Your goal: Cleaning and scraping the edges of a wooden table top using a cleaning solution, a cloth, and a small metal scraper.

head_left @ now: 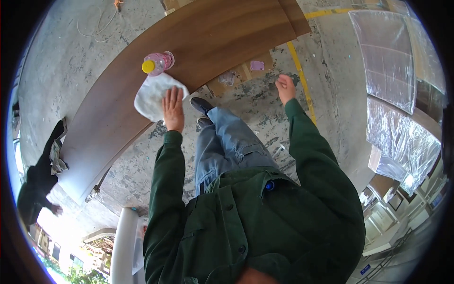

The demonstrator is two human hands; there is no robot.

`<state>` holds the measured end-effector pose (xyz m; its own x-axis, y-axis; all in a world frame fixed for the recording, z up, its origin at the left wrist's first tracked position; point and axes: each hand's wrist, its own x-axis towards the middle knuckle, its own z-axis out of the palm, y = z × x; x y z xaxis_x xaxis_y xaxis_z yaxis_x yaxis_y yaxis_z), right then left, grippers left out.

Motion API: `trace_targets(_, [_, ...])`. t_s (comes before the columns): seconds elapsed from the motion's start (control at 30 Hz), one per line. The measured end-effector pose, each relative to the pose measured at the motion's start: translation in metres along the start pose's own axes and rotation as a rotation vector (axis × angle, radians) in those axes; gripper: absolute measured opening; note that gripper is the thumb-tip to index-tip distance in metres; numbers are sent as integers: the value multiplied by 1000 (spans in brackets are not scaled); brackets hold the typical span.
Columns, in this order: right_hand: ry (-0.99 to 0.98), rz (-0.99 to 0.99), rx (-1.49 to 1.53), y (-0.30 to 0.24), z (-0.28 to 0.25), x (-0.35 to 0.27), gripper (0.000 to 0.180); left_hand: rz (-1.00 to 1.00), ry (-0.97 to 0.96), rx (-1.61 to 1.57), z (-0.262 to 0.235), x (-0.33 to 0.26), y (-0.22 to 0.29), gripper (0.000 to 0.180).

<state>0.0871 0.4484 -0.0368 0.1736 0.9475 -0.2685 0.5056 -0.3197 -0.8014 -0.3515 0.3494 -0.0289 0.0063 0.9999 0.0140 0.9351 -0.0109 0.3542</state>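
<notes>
My left hand (173,109) lies flat on a white cloth (150,97), its fingers stretched out. The cloth rests on a long brown board (213,33), partly over its near edge. Just beyond the cloth is a clear bottle (162,61) with a yellow cap and pink inside. My right hand (285,88) hangs in the air to the right, away from the board; its fingers are curled in and nothing shows in them.
At the far left another person (35,184) in dark sleeves reaches to the board with a crumpled cloth (57,158). Flattened cardboard (241,75) lies on the concrete floor near my shoes. Plastic-wrapped panels (385,61) stand at right; a white roll (124,246) is at lower left.
</notes>
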Motion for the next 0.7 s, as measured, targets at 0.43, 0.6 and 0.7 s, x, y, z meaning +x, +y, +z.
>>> trace_targets(0.43, [-201, -105, -24, -54, 66, -6, 43, -237, 158, 61, -19, -87, -84, 54])
trace_targets(0.6, [45, -270, -202, -49, 34, 55, 45, -351, 166, 20, 4, -62, -35, 56])
trace_targets(0.7, [272, -323, -238, -38, 0, 113, 49, -351, 136, -7, 16, -43, 12, 58])
